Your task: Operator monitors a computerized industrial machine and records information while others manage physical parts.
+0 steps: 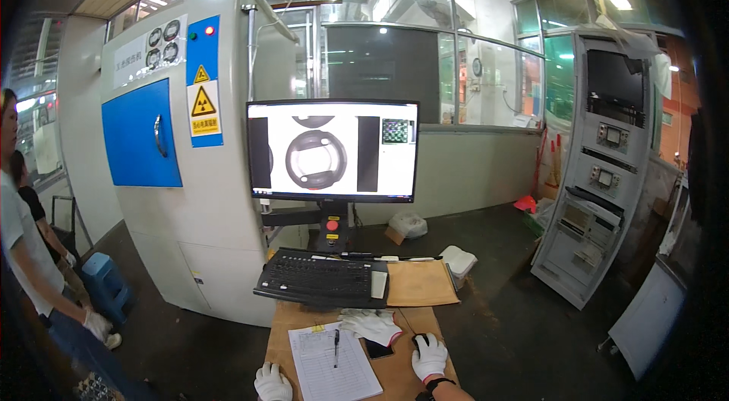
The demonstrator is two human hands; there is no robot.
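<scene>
Right hand (430,356), white-gloved, lies palm down over a black mouse (419,339) on the brown counter (402,374); fingers curved loosely over it, not pinching. Only the front edge of the mouse shows past the fingertips.

Left hand (272,383), also white-gloved, rests at the near left corner of the counter, just left of the paper form (334,367). Fingers curled in; cannot tell whether it grips anything.

Landmark: the paper form, lying flat at the near middle of the counter.
- Black pen (336,347) on top of the form, running lengthwise.
- Spare white gloves (372,323) heaped just beyond the form's far right corner, between form and mouse.
- Dark phone (379,350) touching the form's right edge, partly under the gloves.
- Black keyboard (321,278) well beyond the form, on a raised shelf.
- Brown envelope (421,283) right of the keyboard.
- Monitor (332,150) above the keyboard, showing a grey ring-shaped part on a pale field.
- Grey cabinet with blue door (142,135) left of the monitor, with yellow warning triangles.
- Another person (30,249) stands far left of the form, on the floor, one gloved hand hanging.
</scene>
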